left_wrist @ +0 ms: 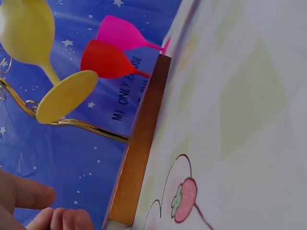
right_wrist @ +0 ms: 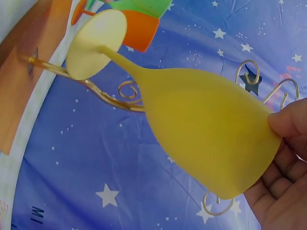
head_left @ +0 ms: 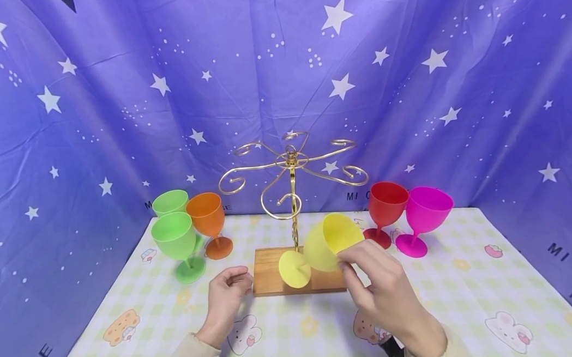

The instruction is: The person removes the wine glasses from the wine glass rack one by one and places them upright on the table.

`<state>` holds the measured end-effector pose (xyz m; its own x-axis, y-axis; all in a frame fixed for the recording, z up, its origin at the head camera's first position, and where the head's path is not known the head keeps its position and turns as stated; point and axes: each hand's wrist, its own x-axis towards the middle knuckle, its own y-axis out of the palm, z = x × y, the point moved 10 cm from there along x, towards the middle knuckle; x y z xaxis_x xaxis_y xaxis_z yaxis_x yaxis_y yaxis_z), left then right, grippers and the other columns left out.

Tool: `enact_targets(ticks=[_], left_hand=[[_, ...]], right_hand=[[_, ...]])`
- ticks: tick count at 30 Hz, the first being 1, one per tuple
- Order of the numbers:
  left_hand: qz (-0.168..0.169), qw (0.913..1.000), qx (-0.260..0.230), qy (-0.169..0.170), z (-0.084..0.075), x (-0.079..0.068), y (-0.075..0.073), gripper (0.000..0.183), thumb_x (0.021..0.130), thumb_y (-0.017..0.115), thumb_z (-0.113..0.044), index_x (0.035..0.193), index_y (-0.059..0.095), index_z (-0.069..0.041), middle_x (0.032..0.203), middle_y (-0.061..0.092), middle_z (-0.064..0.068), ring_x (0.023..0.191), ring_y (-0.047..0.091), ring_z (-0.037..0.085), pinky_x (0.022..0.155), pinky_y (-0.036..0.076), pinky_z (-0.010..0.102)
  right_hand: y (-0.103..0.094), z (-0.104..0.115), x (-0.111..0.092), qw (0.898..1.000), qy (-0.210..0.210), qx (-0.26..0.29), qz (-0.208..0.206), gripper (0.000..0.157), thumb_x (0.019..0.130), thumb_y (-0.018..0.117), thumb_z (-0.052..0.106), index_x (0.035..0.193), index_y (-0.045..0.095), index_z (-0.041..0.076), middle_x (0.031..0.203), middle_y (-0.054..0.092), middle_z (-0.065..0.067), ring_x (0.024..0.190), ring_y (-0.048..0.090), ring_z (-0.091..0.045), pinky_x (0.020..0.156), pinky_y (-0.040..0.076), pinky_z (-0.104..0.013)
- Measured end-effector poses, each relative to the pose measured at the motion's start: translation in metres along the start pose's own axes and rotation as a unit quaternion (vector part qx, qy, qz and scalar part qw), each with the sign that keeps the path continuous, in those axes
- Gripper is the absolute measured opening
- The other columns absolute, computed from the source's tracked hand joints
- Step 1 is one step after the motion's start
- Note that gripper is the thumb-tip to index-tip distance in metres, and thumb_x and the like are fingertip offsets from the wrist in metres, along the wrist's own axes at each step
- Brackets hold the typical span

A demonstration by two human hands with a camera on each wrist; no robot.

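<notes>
My right hand pinches a yellow plastic goblet by its rim, thumb on one side and fingers on the other in the right wrist view. The goblet is tilted, foot toward the left, held above a wooden base and in front of its stand. A gold metal post rises from that base to several curled arms. At the base's left end is my left hand, fingers loosely curled and holding nothing; whether it touches the wood I cannot tell.
Two green goblets and an orange goblet stand upright on the left. On the right are a red goblet and a magenta goblet. A checked cloth covers the table; a blue starry curtain surrounds it.
</notes>
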<state>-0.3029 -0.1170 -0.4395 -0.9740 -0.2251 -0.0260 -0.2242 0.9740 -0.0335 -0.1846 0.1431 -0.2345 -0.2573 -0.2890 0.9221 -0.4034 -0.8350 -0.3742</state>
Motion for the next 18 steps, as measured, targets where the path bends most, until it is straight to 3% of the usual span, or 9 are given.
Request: enact_targets(ticks=[7,18], left_hand=[[0.040,0.9987,0.031,-0.011,0.009,0.005,0.006,0.027,0.082,0.064,0.005,0.108,0.061,0.012,0.092,0.066,0.017,0.076,0.067,0.022,0.070,0.057,0.032],[0.068,0.9945,0.079,-0.016,0.019,0.015,0.006,0.025,0.081,0.067,0.004,0.104,0.064,0.011,0.084,0.067,0.010,0.073,0.066,0.018,0.067,0.055,0.030]], right_hand=[[-0.004,-0.009,-0.002,1.000,0.014,-0.028,0.003,0.011,0.086,0.055,0.006,0.087,0.066,0.003,0.081,0.061,-0.001,0.074,0.055,-0.016,0.074,0.047,-0.022],[-0.009,-0.021,-0.003,0.998,0.034,-0.050,0.013,0.013,0.081,0.057,0.004,0.088,0.067,0.004,0.083,0.062,-0.001,0.076,0.056,-0.015,0.077,0.045,-0.019]])
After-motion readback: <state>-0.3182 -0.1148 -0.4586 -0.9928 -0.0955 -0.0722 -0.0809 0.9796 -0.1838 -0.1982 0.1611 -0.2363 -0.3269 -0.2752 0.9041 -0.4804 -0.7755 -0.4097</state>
